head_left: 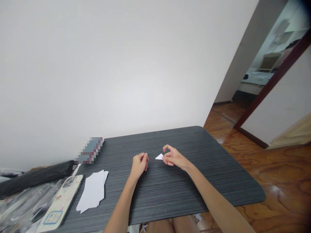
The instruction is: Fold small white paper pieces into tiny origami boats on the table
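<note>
My right hand [173, 157] pinches a small folded piece of white paper [159, 157] between thumb and fingers, its pointed end toward the left. The paper is held over the dark table [184, 194], and part of it is hidden by my fingers. To its left, my left hand [140, 163] is closed with the fingers curled in. It is apart from the paper, and I cannot make out anything inside it. A loose stack of white paper sheets [92, 191] lies on the table to the left of my left forearm.
A phone in a patterned case [60, 204] lies at the table's left edge. Behind it is a blurred book-like object [89, 150]. Clear plastic wrapping [31, 200] and a black rolled item [36, 179] lie beyond the left side. A white wall [121, 71] borders the back.
</note>
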Action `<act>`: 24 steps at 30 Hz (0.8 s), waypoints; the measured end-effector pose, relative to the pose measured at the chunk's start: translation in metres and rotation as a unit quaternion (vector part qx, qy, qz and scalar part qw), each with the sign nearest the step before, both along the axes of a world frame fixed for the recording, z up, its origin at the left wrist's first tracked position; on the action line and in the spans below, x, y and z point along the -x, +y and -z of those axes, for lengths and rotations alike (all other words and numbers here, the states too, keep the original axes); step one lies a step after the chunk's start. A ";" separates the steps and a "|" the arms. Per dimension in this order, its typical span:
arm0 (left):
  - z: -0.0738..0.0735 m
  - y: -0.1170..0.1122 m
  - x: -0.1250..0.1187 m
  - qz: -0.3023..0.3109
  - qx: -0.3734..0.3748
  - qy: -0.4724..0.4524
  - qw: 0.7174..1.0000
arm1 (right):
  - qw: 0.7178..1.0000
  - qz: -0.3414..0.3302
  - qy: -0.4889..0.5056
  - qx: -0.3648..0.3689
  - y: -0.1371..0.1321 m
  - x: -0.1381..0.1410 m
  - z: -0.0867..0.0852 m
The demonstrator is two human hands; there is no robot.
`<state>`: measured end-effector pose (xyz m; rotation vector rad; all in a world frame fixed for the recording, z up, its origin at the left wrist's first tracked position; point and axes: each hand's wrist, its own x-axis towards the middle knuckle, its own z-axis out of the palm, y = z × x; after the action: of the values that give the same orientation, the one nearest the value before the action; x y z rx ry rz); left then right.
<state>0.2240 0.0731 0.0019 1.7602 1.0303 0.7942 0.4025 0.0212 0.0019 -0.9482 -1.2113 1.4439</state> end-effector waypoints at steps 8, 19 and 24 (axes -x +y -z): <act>-0.015 -0.013 -0.011 0.183 -0.174 -0.009 0.967 | 0.998 -0.031 0.047 0.037 0.004 0.002 0.003; 0.006 -0.010 -0.017 0.078 0.091 -0.132 0.984 | 0.997 0.065 -0.010 -0.051 0.005 0.011 0.004; 0.007 -0.010 -0.017 0.081 0.105 -0.141 0.981 | 0.994 0.081 -0.047 -0.064 0.005 0.014 0.005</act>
<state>0.2414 0.0633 -0.0054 1.4805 0.7435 0.7755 0.3887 0.0262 -0.0026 -1.0107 -1.2491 1.1917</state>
